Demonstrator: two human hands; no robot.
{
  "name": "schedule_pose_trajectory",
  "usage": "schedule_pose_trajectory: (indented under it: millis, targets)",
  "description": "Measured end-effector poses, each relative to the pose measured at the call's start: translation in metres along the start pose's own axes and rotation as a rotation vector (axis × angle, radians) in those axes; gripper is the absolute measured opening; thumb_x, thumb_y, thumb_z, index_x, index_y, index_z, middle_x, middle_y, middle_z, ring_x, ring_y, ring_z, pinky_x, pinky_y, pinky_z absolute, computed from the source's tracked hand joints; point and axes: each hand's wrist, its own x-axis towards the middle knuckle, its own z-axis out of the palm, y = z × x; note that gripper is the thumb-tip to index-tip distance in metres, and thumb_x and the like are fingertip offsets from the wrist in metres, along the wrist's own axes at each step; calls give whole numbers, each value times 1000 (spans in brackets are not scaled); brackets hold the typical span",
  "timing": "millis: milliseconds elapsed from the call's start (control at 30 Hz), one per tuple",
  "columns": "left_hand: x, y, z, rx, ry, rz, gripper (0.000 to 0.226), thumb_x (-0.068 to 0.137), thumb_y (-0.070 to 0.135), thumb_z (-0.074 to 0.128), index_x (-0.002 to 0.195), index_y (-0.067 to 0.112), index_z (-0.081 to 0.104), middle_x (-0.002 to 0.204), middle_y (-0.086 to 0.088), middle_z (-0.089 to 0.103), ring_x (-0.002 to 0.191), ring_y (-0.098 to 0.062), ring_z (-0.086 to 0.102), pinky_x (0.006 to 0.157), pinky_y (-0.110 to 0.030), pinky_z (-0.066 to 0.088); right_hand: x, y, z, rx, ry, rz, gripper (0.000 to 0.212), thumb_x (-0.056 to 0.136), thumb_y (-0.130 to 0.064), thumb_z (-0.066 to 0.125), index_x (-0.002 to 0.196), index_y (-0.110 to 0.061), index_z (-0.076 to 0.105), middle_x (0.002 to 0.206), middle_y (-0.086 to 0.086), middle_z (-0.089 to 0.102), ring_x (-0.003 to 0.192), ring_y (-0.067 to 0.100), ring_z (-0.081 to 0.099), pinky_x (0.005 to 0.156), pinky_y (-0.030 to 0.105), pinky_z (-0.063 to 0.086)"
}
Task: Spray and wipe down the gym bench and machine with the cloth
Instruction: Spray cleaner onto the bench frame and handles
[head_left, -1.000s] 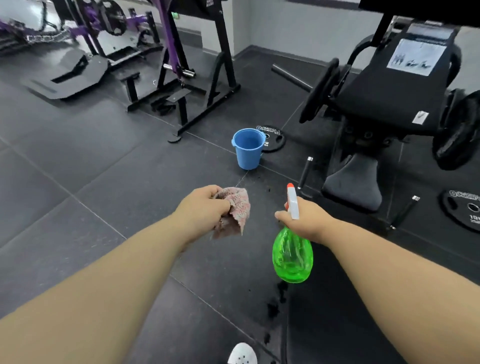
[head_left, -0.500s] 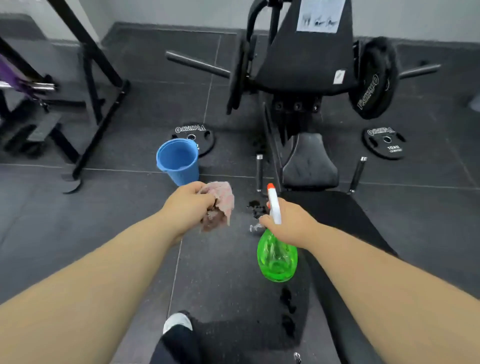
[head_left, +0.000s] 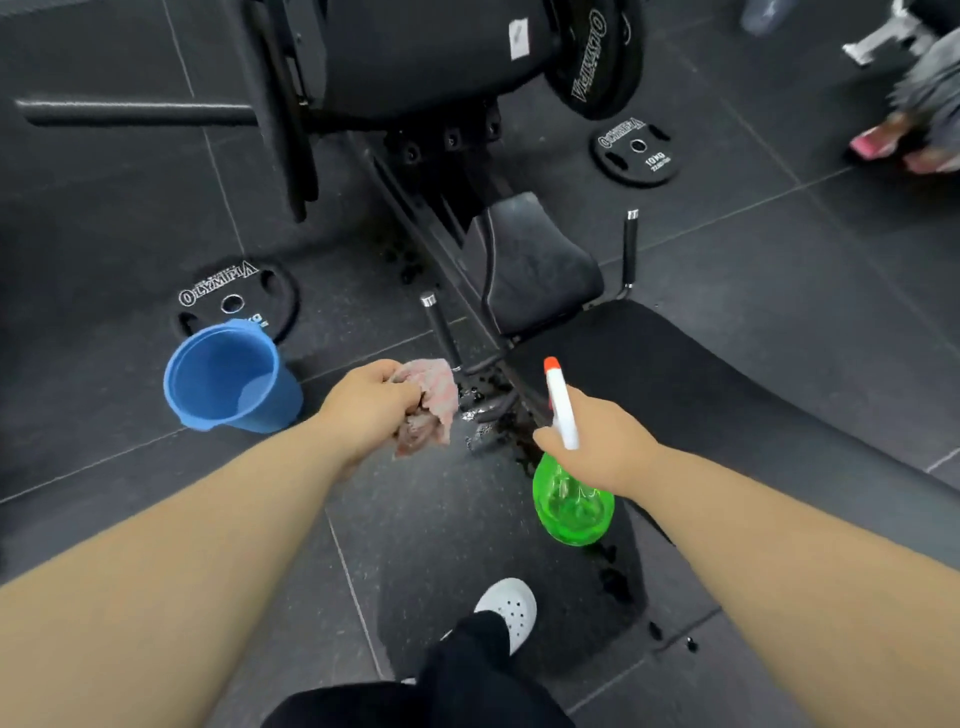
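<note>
Grips bunched cloth (head_left: 428, 402) in left hand (head_left: 366, 405). Clasps spray bottle (head_left: 571, 501) in right hand (head_left: 602, 441), above floor (head_left: 156, 493) beside bench (head_left: 701, 374), long axis near upright, orange nozzle (head_left: 550, 365) aimed forward at seat (head_left: 540, 265).

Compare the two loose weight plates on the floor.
The left plate is partly covered by the blue bucket; the right plate lies in full view. The right plate's 10KG mark reads clearly; the left plate's is mostly hidden. Both are black, lie flat and carry white Olympia lettering.
</note>
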Motion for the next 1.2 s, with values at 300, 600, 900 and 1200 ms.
schedule_pose_trajectory:
  millis: [300,600,900,1200]
  targets:
    - [142,-34,25,257,-268,47,12,87,14,54,79,17,62,73,1,63,70,-19,54,65,-30,40,74,25,68,146,117,271,22,93,-35,55,103,-29,37,85,-2,63,81,23,61,74,37,50]
    - [279,-140,93,235,-395,54,13,83,7,51,79,13,61,56,7,59,54,-12,52,52,-22,40,204,81,221,295,260,438,24,89,-30,56,101,-22,37,84,1,60,77,21,57,69,36,47]
    - [411,-252,192,164,-461,241,15,83,-4,49,78,7,58,54,2,54,44,-10,44,41,-18,35,306,184,351,515,439,159,37,76,-27,62,112,-30,56,103,-13,64,95,9,61,87,28,49]
    - [427,-244,203,-15,-533,327,24,83,-6,37,82,10,55,60,-9,47,41,-16,41,49,-29,17,332,205,335,742,539,144,35,55,-18,55,86,-4,62,79,6,62,70,14,50,67,31,40]
